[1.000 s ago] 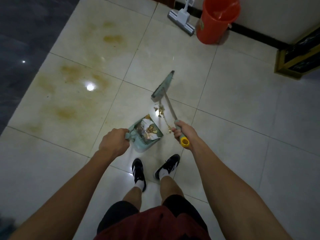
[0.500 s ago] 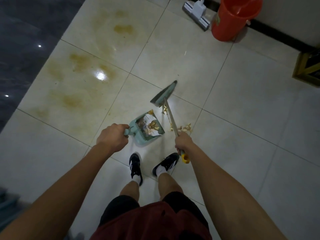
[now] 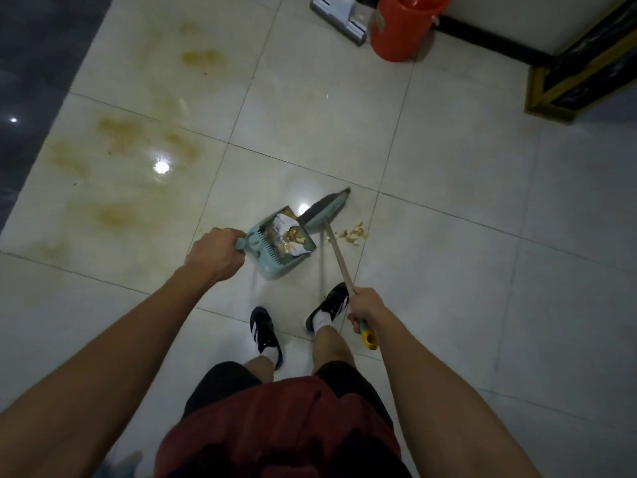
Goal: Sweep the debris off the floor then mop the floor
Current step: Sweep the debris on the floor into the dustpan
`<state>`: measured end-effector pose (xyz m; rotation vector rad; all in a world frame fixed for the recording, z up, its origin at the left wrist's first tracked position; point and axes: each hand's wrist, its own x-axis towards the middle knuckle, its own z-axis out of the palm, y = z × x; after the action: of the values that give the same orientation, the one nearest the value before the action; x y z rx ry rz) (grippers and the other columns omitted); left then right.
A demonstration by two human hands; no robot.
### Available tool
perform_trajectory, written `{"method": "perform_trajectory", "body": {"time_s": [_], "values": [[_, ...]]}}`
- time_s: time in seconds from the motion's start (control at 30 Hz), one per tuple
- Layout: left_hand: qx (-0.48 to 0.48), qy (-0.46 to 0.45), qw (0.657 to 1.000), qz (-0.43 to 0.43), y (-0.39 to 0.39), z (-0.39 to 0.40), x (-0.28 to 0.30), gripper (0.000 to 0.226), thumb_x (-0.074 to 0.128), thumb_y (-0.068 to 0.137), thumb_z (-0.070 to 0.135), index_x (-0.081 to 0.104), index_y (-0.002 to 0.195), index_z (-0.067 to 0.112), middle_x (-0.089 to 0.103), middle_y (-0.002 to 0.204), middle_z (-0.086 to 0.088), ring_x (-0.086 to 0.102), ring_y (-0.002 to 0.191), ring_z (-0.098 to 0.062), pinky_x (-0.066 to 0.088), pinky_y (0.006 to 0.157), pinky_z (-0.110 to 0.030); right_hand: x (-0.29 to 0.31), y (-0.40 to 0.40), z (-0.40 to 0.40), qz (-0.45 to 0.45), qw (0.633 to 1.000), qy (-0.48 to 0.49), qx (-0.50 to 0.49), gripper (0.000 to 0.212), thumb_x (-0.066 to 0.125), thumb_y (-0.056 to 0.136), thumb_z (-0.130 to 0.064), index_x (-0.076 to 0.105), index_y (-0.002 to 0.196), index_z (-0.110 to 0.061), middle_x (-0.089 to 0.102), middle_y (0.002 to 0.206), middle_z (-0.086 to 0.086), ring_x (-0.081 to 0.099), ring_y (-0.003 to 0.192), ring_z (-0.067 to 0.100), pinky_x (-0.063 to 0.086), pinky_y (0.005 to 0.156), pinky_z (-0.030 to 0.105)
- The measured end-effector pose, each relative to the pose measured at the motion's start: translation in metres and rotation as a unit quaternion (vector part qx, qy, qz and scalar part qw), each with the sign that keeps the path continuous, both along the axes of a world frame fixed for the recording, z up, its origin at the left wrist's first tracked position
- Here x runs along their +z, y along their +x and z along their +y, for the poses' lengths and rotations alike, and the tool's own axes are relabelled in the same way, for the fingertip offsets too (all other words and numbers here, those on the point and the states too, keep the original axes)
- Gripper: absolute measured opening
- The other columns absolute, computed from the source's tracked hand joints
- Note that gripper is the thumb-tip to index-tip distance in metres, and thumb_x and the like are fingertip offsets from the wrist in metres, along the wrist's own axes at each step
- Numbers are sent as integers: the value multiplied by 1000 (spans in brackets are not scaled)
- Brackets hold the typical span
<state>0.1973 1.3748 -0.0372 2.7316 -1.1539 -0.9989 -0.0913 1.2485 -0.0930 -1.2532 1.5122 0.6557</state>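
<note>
Left grip [image 3: 215, 255] clamps the dustpan [image 3: 281, 248] handle, right grip [image 3: 365, 307] clamps the broom [image 3: 325, 210] beside debris [image 3: 353, 232].

You find nothing readable here: the label on the orange bucket [image 3: 403, 25] at far right is too blurred.

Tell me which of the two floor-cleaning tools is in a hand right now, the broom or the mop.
The broom: the right hand grips its handle, with its head on the floor beside the dustpan. The mop lies untouched by the orange bucket.
</note>
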Motion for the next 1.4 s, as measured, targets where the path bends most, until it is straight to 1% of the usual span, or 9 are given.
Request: {"method": "perform_trajectory", "body": {"time_s": [0.23, 0.33, 0.57, 0.67, 0.73, 0.87, 1.03, 1.2, 1.4], "values": [[-31, -15, 999, 22, 1, 25, 1, 18, 61, 85, 15, 71, 97, 23, 70, 91, -9, 64, 81, -33, 49, 67, -33, 11, -23, 42, 28, 998, 4, -61, 37, 43, 92, 8, 60, 124, 1, 57, 85, 18, 54, 75, 29, 45, 69, 35], [-53, -14, 998, 23, -3, 24, 6, 20, 60, 86, 17, 71, 100, 25, 70, 92, -7, 64, 80, -30, 47, 66, -32, 20, -28, 47, 2, 992, -22, -125, 27, 41, 97, 2, 61, 113, -3, 55, 70, 16, 51, 61, 26, 42, 60, 34], [-91, -10, 996, 14, -5, 10, 13, 25, 59, 83, 18, 71, 103, 27, 68, 90, -5, 63, 78, -29, 47, 65, -31, 40, -49, 54, -55, 970, -131, -199, 35, 48, 101, -12, 59, 134, -9, 62, 76, 16, 54, 57, 25, 49, 45, 30], [-94, -11, 995, 11, -10, 5, 12, 28, 58, 82, 17, 71, 105, 28, 68, 90, -6, 63, 78, -30, 46, 65, -31, 41, -55, 61, -81, 946, -72, -306, 41, 59, 96, -6, 51, 136, -11, 63, 80, 19, 57, 58, 24, 60, 54, 43], [-102, -9, 995, 3, -13, 1, 12, 30, 58, 82, 17, 71, 106, 28, 68, 91, -6, 63, 78, -30, 46, 65, -31, 41, -59, 59, -113, 932, -6, -344, 52, 59, 93, 1, 45, 141, -13, 59, 78, 17, 53, 54, 21, 55, 49, 36], [-119, -9, 993, -15, -22, -11, 13, 30, 56, 81, 16, 71, 105, 27, 67, 88, -4, 58, 72, -27, 42, 61, -30, 41, -64, 37, -106, 946, -70, -298, 42, 55, 88, 5, 61, 129, -2, 54, 73, 13, 46, 47, 16, 39, 43, 25], [-131, -1, 991, -29, -27, -28, 15, 32, 57, 84, 16, 71, 110, 28, 65, 88, -3, 56, 72, -25, 41, 60, -30, 33, -69, 17, -56, 964, -122, -229, 50, 53, 88, 4, 58, 136, -7, 62, 84, 16, 53, 52, 24, 47, 45, 28], [-132, 11, 991, -32, -31, -44, 13, 27, 61, 83, 17, 71, 106, 26, 68, 90, -5, 61, 76, -28, 48, 64, -32, 25, -76, -16, 30, 982, -166, -84, 36, 48, 92, -5, 55, 128, -3, 61, 114, 21, 66, 91, 38, 61, 65, 41], [-138, 20, 989, -44, -45, -45, 4, 29, 58, 85, 17, 71, 110, 24, 70, 93, -8, 60, 74, -27, 47, 63, -32, 12, -83, -27, 84, 991, -98, 36, 39, 51, 96, -12, 49, 132, 3, 60, 123, 22, 68, 100, 37, 61, 83, 45]]}}
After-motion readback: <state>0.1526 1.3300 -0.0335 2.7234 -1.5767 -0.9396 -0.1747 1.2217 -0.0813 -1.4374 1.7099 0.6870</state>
